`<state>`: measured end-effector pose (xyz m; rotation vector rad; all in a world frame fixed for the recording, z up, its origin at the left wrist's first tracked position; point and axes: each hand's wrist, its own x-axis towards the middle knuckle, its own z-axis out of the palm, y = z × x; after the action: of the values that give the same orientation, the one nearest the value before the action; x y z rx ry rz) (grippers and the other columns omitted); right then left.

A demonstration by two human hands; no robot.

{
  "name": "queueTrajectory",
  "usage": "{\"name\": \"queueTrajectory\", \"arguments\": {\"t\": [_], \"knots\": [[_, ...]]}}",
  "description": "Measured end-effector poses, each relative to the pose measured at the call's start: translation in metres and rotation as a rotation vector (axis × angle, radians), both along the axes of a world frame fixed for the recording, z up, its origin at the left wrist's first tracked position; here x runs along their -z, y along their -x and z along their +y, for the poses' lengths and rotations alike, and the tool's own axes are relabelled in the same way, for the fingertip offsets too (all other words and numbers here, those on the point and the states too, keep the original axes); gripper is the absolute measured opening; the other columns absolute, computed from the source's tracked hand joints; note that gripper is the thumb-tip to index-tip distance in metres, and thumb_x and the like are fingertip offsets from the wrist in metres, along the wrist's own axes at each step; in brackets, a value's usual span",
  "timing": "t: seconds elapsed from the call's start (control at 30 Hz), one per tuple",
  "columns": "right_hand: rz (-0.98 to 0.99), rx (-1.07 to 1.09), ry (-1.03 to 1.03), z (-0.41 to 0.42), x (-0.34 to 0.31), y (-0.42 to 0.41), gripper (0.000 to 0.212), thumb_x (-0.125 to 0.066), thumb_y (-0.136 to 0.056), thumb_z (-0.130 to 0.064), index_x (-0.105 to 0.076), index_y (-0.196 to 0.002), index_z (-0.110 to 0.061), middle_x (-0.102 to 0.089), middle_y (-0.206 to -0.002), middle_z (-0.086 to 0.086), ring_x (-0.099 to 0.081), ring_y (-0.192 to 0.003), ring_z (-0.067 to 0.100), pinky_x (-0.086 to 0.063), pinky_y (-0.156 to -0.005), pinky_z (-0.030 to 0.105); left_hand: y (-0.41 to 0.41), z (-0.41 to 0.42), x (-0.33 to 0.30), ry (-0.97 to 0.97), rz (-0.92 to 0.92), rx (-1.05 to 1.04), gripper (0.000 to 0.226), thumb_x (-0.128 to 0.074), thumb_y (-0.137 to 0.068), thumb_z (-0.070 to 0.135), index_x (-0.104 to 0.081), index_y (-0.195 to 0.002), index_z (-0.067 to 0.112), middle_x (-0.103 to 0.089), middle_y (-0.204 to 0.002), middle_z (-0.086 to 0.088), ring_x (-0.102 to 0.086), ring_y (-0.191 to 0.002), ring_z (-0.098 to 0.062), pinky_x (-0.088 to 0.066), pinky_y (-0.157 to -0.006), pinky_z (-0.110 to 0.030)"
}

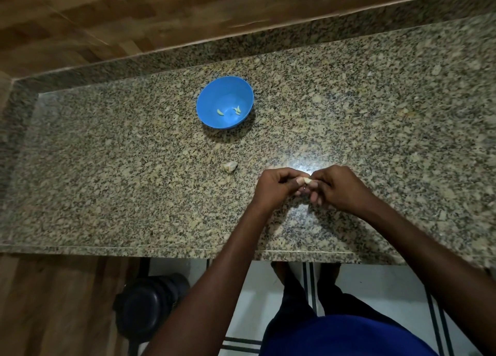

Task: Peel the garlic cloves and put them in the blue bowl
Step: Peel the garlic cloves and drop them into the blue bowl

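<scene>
While the left hand (277, 185) and right hand (338, 187) pinched one garlic clove (306, 180) between curled fingers, peeling was underway; transfer to the blue bowl (225, 102) presumably came next.

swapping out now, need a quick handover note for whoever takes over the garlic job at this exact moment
Left hand and right hand both pinch one garlic clove between their fingertips, just above the granite counter; peeling looks under way.
Blue bowl stands further back on the counter, to the left of the hands, with a few peeled cloves in it.
A small pale garlic piece lies on the counter between bowl and hands; I cannot tell whether it is skin or an unpeeled clove.
Left: finish this clove, drop it in the bowl, check that piece.
</scene>
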<state>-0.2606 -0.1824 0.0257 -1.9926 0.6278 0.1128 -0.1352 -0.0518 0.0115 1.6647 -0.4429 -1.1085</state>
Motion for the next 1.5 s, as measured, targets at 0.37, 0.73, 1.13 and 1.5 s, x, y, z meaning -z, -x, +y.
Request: {"name": "queueTrajectory", "arguments": {"t": [0.37,0.73,1.13,1.5], "knots": [[-0.076,0.02,0.288,0.003,0.004,0.002,0.025,-0.07,-0.091,-0.019,-0.074,-0.066,-0.017,-0.053,-0.047,-0.017,-0.053,-0.045,0.001,-0.03,-0.05,0.017,0.01,-0.003,0.0,-0.015,0.241,-0.227,0.016,-0.076,-0.085,-0.001,-0.075,-0.101,0.0,-0.074,-0.098,-0.026,-0.071,-0.081,-0.024,-0.058,-0.069,-0.023],[-0.023,0.003,0.273,0.0,0.01,0.003,0.043,-0.073,-0.089,-0.019,-0.054,-0.052,-0.03,-0.045,-0.04,-0.013,-0.045,-0.042,0.002,-0.026,-0.047,0.02,0.01,-0.005,-0.002,-0.043,0.342,-0.199,0.02,-0.067,-0.088,-0.008,-0.076,-0.103,0.002,-0.075,-0.086,-0.017,-0.07,-0.074,-0.018,-0.056,-0.067,-0.019],[-0.075,0.124,-0.011,-0.002,0.018,0.008,0.017,-0.064,-0.096,-0.009,-0.075,-0.083,-0.012,-0.072,-0.064,-0.002,-0.068,-0.056,0.016,-0.056,-0.058,0.033,0.006,-0.002,-0.003,-0.141,0.072,-0.149,0.016,-0.06,-0.096,0.008,-0.076,-0.096,0.005,-0.074,-0.084,-0.02,-0.066,-0.073,-0.03,-0.06,-0.074,-0.053],[-0.108,0.193,-0.551,0.003,0.009,0.012,0.025,-0.054,-0.102,-0.007,-0.07,-0.091,0.009,-0.07,-0.073,0.024,-0.062,-0.055,0.024,-0.052,-0.051,0.027,0.007,0.0,0.001,-0.028,-0.041,-0.033,0.009,-0.069,-0.091,0.0,-0.075,-0.092,0.006,-0.073,-0.074,-0.004,-0.065,-0.065,-0.008,-0.055,-0.068,-0.025]]}}
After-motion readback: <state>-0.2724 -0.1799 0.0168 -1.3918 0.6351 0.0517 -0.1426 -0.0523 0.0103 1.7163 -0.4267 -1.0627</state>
